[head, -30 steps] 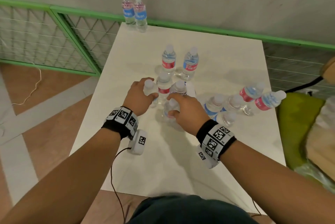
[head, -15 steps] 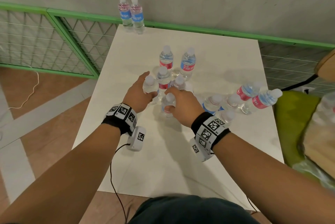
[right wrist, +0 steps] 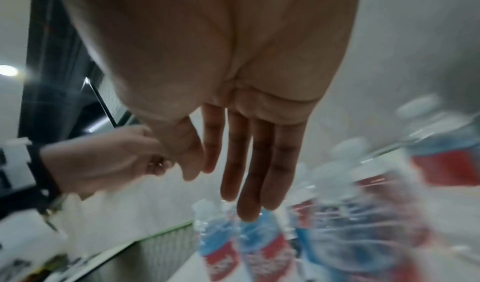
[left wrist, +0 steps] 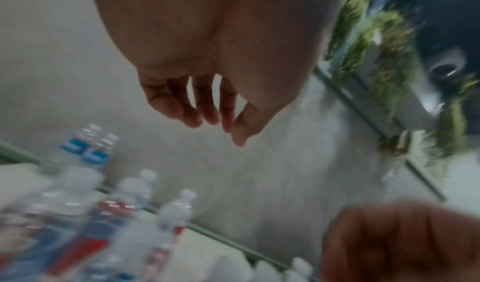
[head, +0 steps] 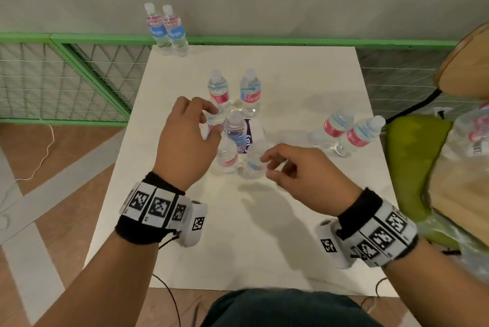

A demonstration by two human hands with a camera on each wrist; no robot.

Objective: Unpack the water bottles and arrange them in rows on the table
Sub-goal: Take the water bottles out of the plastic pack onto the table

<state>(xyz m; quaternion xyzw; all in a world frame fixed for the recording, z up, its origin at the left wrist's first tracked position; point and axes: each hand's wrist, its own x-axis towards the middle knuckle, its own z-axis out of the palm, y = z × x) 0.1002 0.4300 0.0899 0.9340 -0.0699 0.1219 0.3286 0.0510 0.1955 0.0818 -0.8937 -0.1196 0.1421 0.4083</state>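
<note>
Clear water bottles with red and blue labels stand on the white table (head: pixel 291 221). A tight cluster of bottles (head: pixel 235 139) is in the middle, with a pair of bottles (head: pixel 234 91) just behind it and another pair (head: pixel 166 30) at the far left corner. Two more bottles (head: pixel 349 133) lean at the right edge. My left hand (head: pixel 211 123) hovers over the cluster's left side, fingers loosely curled and empty, as the left wrist view (left wrist: pixel 221 122) confirms. My right hand (head: pixel 268 166) is beside the nearest cluster bottle (head: pixel 254 162), its fingers straight and empty (right wrist: pixel 233 184).
A green mesh fence (head: pixel 79 67) runs behind and to the left of the table. A green cushion (head: pixel 412 168) and a plastic-wrapped pack of bottles (head: pixel 473 136) sit off the right edge. The near half of the table is bare.
Both hands have let go of the cluster bottles they gripped and lifted off them. The right hand has drawn back to the right. The camera has moved in closer.
</note>
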